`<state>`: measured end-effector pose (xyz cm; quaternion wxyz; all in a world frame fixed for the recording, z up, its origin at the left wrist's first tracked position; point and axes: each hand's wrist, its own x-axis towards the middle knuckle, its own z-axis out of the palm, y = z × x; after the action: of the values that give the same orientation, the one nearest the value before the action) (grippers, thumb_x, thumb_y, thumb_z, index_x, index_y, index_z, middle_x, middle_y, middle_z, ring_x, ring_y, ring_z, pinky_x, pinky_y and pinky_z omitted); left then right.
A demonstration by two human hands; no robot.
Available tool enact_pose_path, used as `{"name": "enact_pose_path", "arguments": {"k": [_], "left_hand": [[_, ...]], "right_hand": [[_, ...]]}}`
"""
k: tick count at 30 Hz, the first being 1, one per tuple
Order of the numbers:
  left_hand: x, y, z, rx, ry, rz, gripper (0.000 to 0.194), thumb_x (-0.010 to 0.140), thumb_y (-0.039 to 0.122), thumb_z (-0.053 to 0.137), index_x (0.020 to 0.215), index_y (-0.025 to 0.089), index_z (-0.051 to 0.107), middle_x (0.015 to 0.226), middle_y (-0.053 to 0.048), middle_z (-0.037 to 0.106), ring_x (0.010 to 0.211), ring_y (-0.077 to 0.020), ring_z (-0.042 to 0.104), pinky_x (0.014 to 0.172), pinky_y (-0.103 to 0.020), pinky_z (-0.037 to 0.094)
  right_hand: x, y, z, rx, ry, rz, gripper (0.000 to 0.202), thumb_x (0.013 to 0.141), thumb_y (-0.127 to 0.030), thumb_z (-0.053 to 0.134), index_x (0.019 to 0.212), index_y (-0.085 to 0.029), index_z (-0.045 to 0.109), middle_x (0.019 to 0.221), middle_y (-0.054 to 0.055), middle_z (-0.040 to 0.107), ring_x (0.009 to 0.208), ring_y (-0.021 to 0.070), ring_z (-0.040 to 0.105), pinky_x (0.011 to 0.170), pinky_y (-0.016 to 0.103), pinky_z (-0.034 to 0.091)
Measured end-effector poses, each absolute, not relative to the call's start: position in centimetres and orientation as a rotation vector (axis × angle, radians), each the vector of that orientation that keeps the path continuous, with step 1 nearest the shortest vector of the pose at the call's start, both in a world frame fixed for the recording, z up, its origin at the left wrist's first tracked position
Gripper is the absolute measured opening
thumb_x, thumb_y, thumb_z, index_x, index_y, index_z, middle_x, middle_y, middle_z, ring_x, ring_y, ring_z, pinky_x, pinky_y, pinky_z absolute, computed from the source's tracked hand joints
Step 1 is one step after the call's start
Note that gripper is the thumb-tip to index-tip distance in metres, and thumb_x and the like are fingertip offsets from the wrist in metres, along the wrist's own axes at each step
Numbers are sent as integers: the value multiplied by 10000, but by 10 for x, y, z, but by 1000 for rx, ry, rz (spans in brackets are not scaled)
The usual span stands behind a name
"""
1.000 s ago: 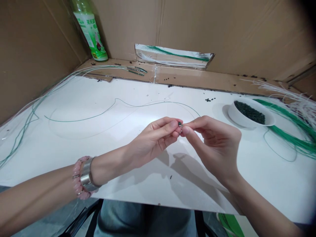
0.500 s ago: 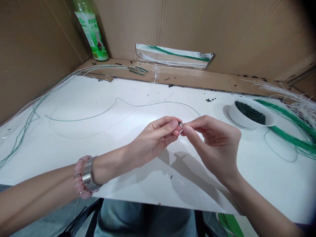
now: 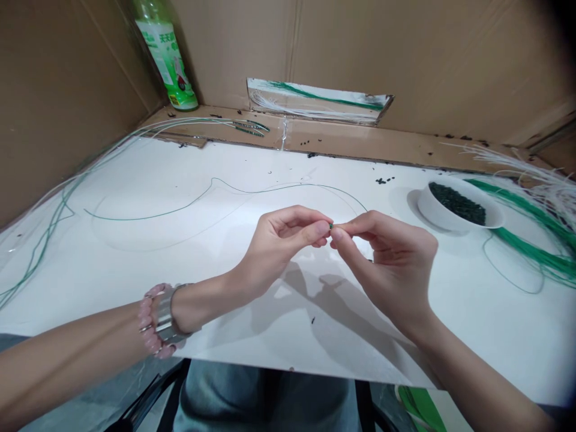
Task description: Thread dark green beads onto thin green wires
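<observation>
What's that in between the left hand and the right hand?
A tiny green piece, at the fingertips where left hand and right hand meet, in the head view.

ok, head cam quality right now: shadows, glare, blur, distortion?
Head view: bare left hand and bare right hand cast soft shadows on the flat white tabletop; head view: pale glare behind the hands, upper right corner dark; head view: green plastic bottle leans, probably lens distortion; head view: tiny green piece at the fingertips, too small to resolve.
</observation>
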<state>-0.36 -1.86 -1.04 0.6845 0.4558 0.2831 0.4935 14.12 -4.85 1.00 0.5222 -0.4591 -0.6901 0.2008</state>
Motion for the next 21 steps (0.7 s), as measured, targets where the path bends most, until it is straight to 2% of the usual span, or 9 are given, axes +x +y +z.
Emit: {"name": "enact_pose_path", "arguments": {"k": [8,13,21], "left_hand": [[-4,-18,-5,1177,706,1202,42,749,182,683,764,181,723,727,5,698,666,-90,628,686,-208,496],[-3,-15,-9,1121,726,1230,28,738,202,694,730,181,712,701,9,689,626,-80,615,655,-198,487],[-4,-13,-11,1158,752,1258,41,747,217,686,740,179,701,699,11,676,636,-80,613,663,-194,485]], "right_hand": [[141,-49,12,-1119,-1650,470,93,772,-134,642,716,-206,659,689,-12,698,634,129,646,618,261,533],[143,-47,16,-1210,-1649,307,85,794,-185,624,734,-229,664,720,-9,693,643,132,620,604,273,535],[148,-47,17,-1156,-1783,68,98,760,-138,645,754,-235,636,704,-4,665,629,152,592,623,311,486]]}}
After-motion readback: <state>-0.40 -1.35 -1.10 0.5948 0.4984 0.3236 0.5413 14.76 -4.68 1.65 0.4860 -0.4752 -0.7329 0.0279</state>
